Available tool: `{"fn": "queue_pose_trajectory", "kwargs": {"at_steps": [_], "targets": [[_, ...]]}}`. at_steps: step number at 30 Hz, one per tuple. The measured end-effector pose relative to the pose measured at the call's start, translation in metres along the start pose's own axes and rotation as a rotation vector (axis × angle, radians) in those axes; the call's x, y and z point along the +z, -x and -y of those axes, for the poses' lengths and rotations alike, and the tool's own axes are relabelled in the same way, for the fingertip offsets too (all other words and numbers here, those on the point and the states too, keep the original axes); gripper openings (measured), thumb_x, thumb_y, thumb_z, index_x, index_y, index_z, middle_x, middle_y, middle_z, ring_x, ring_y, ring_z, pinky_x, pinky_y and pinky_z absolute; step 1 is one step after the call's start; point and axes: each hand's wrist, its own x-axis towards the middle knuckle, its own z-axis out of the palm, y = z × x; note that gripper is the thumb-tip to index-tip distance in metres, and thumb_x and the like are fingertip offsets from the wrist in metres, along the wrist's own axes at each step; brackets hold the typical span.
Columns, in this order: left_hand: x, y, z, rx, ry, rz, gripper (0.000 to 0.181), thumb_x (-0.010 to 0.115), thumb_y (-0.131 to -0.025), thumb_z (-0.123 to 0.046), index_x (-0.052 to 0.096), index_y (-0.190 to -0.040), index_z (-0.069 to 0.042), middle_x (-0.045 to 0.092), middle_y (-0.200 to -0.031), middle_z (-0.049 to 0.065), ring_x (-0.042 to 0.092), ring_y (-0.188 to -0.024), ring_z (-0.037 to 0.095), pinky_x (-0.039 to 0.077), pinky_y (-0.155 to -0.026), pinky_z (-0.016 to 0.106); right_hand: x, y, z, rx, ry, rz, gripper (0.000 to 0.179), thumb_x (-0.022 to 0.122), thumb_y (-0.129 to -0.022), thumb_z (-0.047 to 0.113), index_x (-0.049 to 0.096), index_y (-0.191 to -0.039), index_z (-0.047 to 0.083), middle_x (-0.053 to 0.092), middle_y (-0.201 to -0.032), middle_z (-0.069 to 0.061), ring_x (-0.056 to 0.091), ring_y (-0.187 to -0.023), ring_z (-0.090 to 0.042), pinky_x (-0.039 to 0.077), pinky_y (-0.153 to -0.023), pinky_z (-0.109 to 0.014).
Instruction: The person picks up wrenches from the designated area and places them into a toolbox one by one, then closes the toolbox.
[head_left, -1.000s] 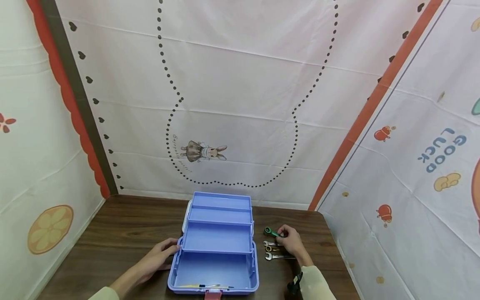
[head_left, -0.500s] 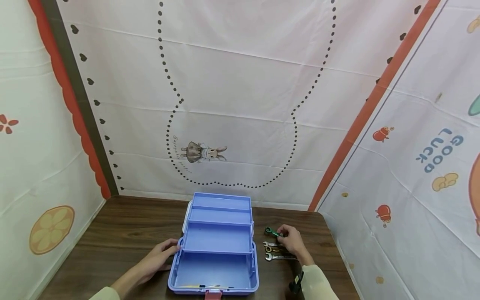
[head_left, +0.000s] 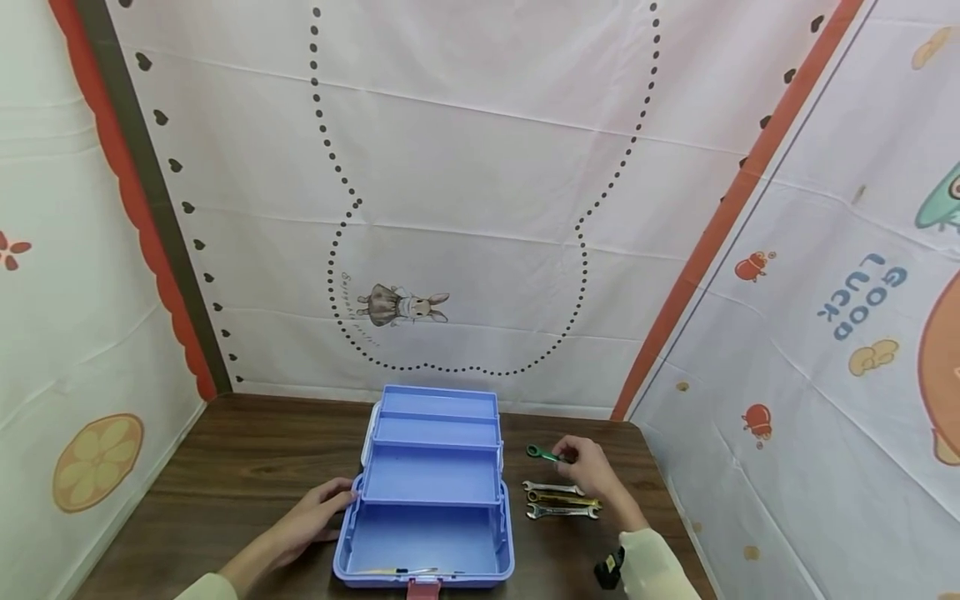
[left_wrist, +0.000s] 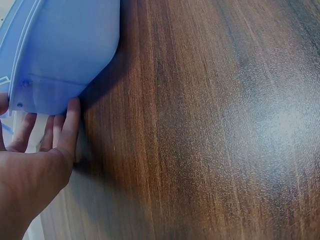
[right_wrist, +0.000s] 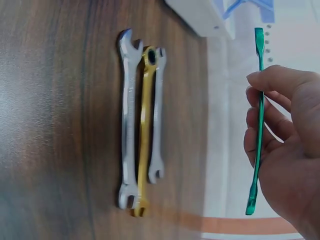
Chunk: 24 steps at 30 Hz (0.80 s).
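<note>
Wrench (right_wrist: 260, 117), in green, is pinched between its ends by the right hand (right_wrist: 296, 145), perhaps for balance, and the toolbox (head_left: 423, 537) is touched, probably for steadiness, by the relaxed left hand (head_left: 315, 512).

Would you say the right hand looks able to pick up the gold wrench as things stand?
Probably not just yet: the right hand holds the green wrench. Otherwise the way looks free, since the gold wrench lies uncovered and close by, between a longer silver wrench and a shorter silver wrench.
</note>
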Motion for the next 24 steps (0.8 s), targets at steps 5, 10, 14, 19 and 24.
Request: {"fn": "queue_pose_trajectory", "kwargs": {"at_steps": [5, 10, 14, 19, 24], "targets": [[-0.001, 0.001, 0.001, -0.001, 0.004, 0.001, 0.063, 0.059, -0.11, -0.041, 0.046, -0.148, 0.007, 0.053, -0.144, 0.025, 0.058, -0.128, 0.034, 0.06, -0.095, 0.054, -0.01, 0.004, 0.021, -0.031, -0.023, 0.031, 0.01, 0.074, -0.095, -0.002, 0.073, -0.099, 0.008, 0.065, -0.088, -0.001, 0.057, -0.078, -0.019, 0.05, -0.061, -0.029], [-0.002, 0.002, 0.003, -0.005, 0.008, -0.003, 0.062, 0.059, -0.11, -0.041, 0.047, -0.147, 0.007, 0.054, -0.143, 0.024, 0.058, -0.128, 0.035, 0.061, -0.095, 0.054, -0.01, 0.009, 0.038, -0.104, -0.028, 0.04, 0.013, 0.075, -0.094, -0.001, 0.073, -0.099, 0.011, 0.068, -0.089, -0.002, 0.059, -0.078, -0.016, 0.052, -0.064, -0.028], [-0.002, 0.001, 0.003, -0.004, 0.008, 0.0, 0.065, 0.06, -0.109, -0.042, 0.045, -0.148, 0.008, 0.054, -0.143, 0.025, 0.057, -0.128, 0.037, 0.061, -0.095, 0.055, -0.005, 0.01, 0.058, -0.171, -0.022, 0.047, 0.015, 0.076, -0.093, -0.001, 0.072, -0.1, 0.012, 0.068, -0.09, 0.0, 0.061, -0.08, -0.014, 0.054, -0.067, -0.028], [-0.001, 0.0, 0.002, -0.002, 0.003, -0.004, 0.064, 0.06, -0.109, -0.042, 0.046, -0.148, 0.008, 0.054, -0.142, 0.025, 0.057, -0.128, 0.036, 0.061, -0.095, 0.055, 0.007, 0.007, 0.083, -0.241, -0.013, 0.073, 0.014, 0.076, -0.094, 0.002, 0.072, -0.1, 0.014, 0.067, -0.09, 0.004, 0.061, -0.081, -0.014, 0.055, -0.069, -0.028], [-0.001, 0.0, 0.002, 0.002, 0.004, -0.002, 0.062, 0.058, -0.11, -0.04, 0.046, -0.148, 0.008, 0.052, -0.144, 0.026, 0.057, -0.129, 0.036, 0.061, -0.095, 0.055, 0.021, 0.005, 0.099, -0.268, -0.014, 0.085, 0.017, 0.076, -0.094, 0.001, 0.072, -0.101, 0.015, 0.066, -0.091, 0.005, 0.061, -0.081, -0.014, 0.055, -0.068, -0.028]]}}
